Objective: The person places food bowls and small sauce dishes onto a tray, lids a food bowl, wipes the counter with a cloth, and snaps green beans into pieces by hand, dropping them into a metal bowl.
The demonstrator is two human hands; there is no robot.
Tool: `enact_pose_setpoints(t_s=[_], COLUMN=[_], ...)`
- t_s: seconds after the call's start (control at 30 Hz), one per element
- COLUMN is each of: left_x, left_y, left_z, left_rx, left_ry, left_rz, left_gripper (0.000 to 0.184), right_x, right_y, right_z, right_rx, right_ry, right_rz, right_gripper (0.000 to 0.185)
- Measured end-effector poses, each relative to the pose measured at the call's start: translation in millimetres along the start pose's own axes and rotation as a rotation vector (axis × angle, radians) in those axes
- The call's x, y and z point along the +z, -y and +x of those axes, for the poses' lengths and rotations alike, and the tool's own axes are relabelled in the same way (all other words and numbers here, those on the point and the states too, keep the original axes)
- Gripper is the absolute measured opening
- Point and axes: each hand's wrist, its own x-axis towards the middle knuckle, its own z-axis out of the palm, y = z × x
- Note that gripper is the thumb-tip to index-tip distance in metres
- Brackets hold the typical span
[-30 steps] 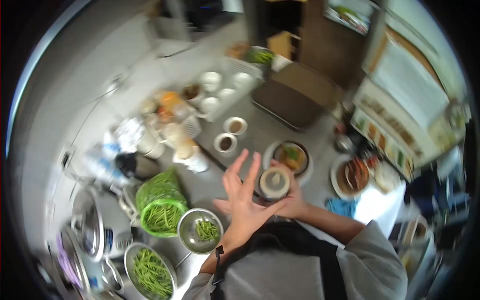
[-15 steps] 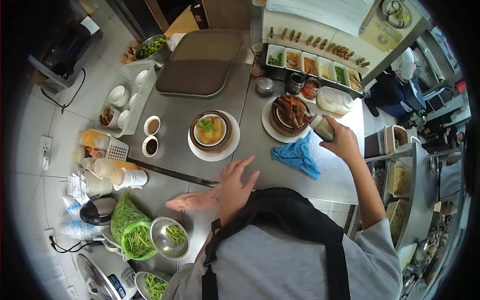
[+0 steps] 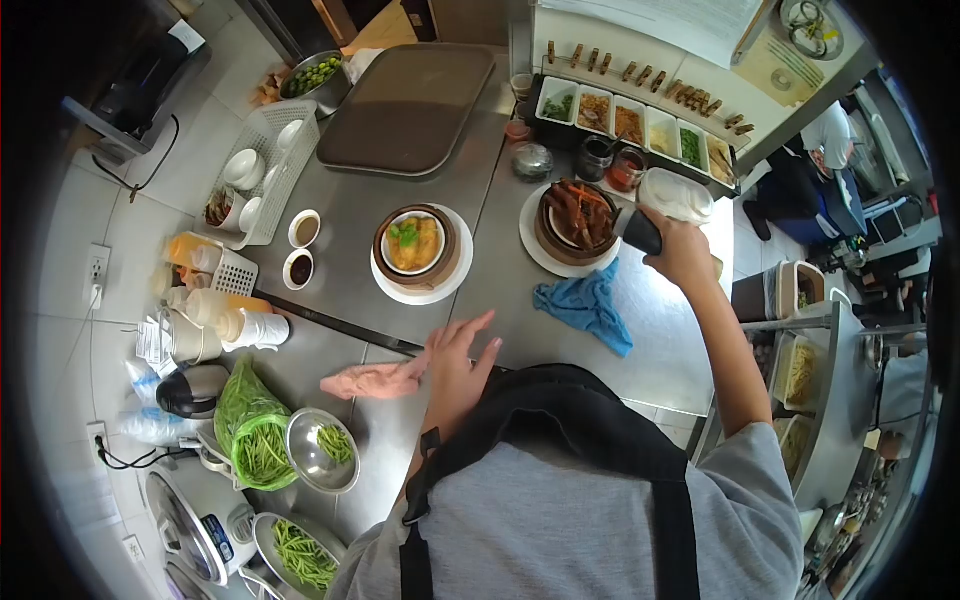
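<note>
My right hand point(image 3: 683, 248) is closed round a small shaker point(image 3: 637, 230) with a dark body, tilted toward the bowl of reddish-brown meat point(image 3: 578, 216). That bowl sits in a round steamer on a white plate point(image 3: 533, 240). My left hand point(image 3: 458, 362) hangs open over the counter, fingers spread and holding nothing, beside a pink cloth point(image 3: 372, 380). Above it stands a second steamer with a bowl of yellow food and green leaves point(image 3: 412, 243). A crumpled blue cloth point(image 3: 590, 305) lies below the meat plate.
A brown tray point(image 3: 405, 110) lies at the back. Two sauce cups point(image 3: 298, 268) and squeeze bottles point(image 3: 215, 308) are at left. Green beans fill a bag point(image 3: 262, 452) and metal bowls point(image 3: 320, 450). Garnish tubs point(image 3: 628, 122) line the back right. A person point(image 3: 828, 140) stands far right.
Since a second ago, the view has turned and my hands have moved apart. Over the last half second, the shaker in my right hand has changed its tilt; my left hand has shifted slightly down-left.
</note>
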Motion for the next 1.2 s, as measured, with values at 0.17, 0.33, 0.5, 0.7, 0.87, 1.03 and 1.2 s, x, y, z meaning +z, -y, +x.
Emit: enact_pose_setpoints(t_s=[0.17,0.33,0.5,0.7,0.87,1.03,1.2], left_x=[4,14,32,16,-42,-119,-166], left_y=[1,8,-2,19,59,159,206], left_z=[0,6,23,22,10,-15,-47], left_rx=[0.005,-0.034,0.015,-0.108,-0.237,-0.412,-0.582], left_ry=[0.003,0.080,0.075,-0.209,-0.457,-0.732,-0.855], left_rz=[-0.036,-0.237,-0.370,-0.588,-0.379,0.051,0.150], left_gripper=[0.037,0.043,0.055,0.057,0.036,0.047,0.049], right_x=[6,29,44,35,30,80,136], right_y=[-7,6,92,204,237,138,25], right_z=[-17,-35,-34,-23,-4,10,-13], right_rx=[0.029,-0.042,-0.256,-0.480,-0.814,-0.616,-0.178], right_ry=[0.075,-0.097,-0.097,0.028,-0.039,0.348,0.522], right_rz=[0.132,0.679,0.982,1.265,1.020,0.088,-0.137], right_gripper=[0.079,0.083,0.078,0.076,0.077,0.040,0.054])
